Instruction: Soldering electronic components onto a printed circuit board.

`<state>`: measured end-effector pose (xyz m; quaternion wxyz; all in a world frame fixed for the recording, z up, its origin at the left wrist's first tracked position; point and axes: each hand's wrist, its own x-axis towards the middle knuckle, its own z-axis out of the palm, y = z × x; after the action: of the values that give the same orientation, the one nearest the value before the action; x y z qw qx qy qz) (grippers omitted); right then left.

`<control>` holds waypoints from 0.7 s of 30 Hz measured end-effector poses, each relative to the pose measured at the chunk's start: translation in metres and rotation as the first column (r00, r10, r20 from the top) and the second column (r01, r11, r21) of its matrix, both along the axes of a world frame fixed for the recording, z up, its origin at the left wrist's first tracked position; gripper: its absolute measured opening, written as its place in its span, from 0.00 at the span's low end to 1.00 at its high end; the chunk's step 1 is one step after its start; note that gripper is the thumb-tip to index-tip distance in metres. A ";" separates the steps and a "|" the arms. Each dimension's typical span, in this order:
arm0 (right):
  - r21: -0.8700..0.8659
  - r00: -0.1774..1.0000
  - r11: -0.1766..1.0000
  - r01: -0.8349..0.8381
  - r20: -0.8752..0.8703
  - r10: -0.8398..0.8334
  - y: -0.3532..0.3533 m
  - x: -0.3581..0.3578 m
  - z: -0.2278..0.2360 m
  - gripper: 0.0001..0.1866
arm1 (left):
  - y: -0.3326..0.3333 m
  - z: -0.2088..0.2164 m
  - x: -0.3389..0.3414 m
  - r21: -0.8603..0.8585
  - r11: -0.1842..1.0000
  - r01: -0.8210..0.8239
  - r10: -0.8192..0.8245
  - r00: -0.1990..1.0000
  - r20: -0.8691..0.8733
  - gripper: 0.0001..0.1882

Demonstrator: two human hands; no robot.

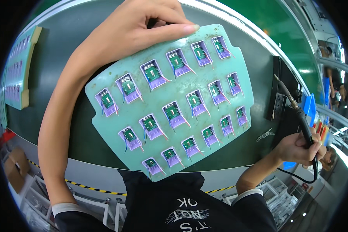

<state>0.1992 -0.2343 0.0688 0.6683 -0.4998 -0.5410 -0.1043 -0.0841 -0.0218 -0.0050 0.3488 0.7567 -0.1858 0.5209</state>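
Note:
My left hand [149, 29] grips the far edge of a light green tray [143, 106], thumb on the top face and the other fingers mostly hidden behind it. The tray is tilted over the bench. Rows of pockets in it hold purple housings, each with a small green circuit board [152, 72] and thin red and blue wires sticking out. My right hand [301, 149] is closed around the black handle of a soldering iron [297, 108]. Its bare metal tip points up and away, to the right of the tray and apart from it.
At the left, a similar tray [26, 98] with purple housings lies on the dark green bench [56, 46]. White wire scraps [266, 134] lie near a black box-shaped unit [278, 104] at the right. Beyond are blue bins [309, 106]. A cardboard box [17, 164] sits low left.

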 end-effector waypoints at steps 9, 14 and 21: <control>0.046 0.995 0.996 0.071 0.070 -0.074 -0.009 -0.012 -0.001 0.12 | -0.041 0.035 -0.034 -0.240 0.836 -0.494 0.183 0.662 -0.727 0.08; 0.041 0.997 0.999 0.015 0.076 -0.018 -0.012 -0.013 -0.001 0.11 | -0.043 0.035 -0.035 -0.209 0.851 -0.482 0.229 0.698 -0.678 0.09; 0.050 0.995 0.994 -0.101 -0.011 0.102 -0.017 -0.019 0.000 0.10 | -0.041 0.036 -0.026 -0.139 0.872 -0.470 0.267 0.692 -0.670 0.08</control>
<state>0.1798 -0.2509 0.0684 0.6884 -0.4559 -0.5585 -0.0801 -0.1105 -0.0626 0.0311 0.3878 0.8461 0.1811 0.3177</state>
